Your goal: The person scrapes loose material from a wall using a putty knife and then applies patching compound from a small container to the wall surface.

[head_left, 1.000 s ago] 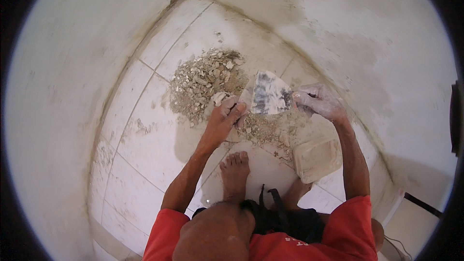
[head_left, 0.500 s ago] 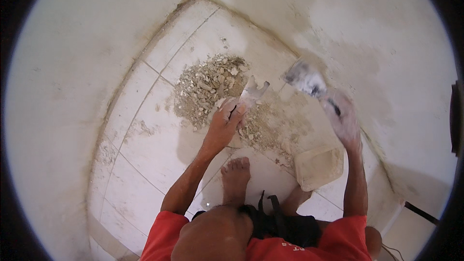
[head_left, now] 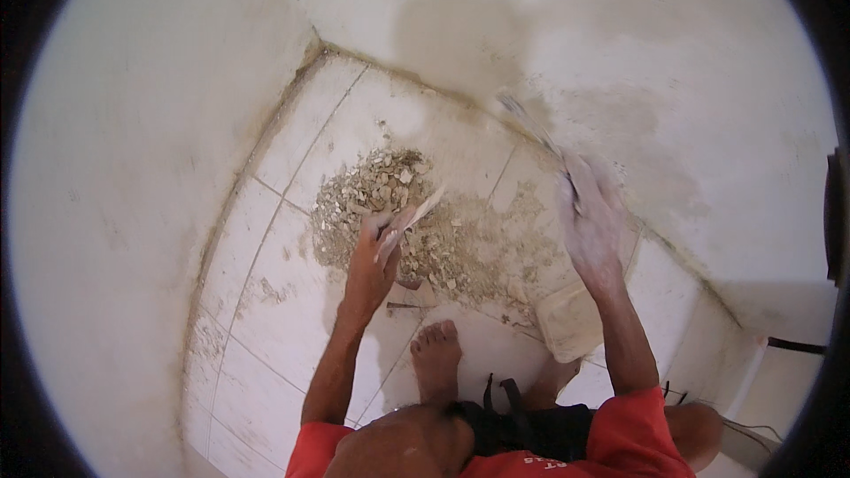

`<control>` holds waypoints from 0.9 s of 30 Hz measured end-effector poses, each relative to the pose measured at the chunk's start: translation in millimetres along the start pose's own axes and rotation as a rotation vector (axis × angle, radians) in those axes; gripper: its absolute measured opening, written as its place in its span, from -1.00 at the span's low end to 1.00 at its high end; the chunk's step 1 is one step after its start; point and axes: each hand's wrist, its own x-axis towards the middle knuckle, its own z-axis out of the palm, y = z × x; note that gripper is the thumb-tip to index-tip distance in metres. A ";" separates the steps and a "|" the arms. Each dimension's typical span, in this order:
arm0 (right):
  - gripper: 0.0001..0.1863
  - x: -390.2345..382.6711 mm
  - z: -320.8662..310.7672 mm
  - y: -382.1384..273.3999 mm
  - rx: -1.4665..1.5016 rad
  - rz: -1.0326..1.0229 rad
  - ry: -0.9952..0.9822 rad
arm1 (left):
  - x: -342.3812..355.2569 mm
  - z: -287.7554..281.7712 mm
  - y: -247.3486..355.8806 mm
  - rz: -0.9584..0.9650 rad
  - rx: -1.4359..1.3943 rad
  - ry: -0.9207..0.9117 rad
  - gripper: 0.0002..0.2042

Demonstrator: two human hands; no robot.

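My left hand, dusted white, is closed around a pale flat scraper turned nearly edge-on, above a heap of broken plaster rubble. On the right, my whitened right hand grips a putty knife. Its blade is also seen nearly edge-on and points up and left, close to the wall. Whether the blade touches the wall I cannot tell. The putty knife's handle is mostly hidden in my fingers.
A pale plastic tub sits on the tiled floor below my right forearm, beside my foot. Loose grit spreads right of the heap. My bare left foot stands nearby. Walls meet at the far corner.
My right hand has moved slightly left and down, turning its putty knife edge-on. My left hand has gone left and lower, its scraper turned edge-on too. The whole view has shifted upward.
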 end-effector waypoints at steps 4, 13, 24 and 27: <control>-0.68 27.8 84.8 25.7 -0.034 -0.076 0.006 | -27.1 28.5 -9.2 -0.134 -0.216 0.078 -0.65; -0.74 81.4 132.3 95.8 -0.022 0.021 0.067 | -67.3 5.0 -6.5 -0.291 -0.199 -0.024 -0.78; -0.69 66.9 119.4 60.3 0.083 0.011 -0.115 | -60.5 32.3 -0.2 -0.440 -0.387 -0.059 -0.80; -0.70 101.3 137.1 31.0 0.032 -0.004 -0.171 | -64.5 35.9 -0.8 -0.373 -0.314 -0.108 -0.80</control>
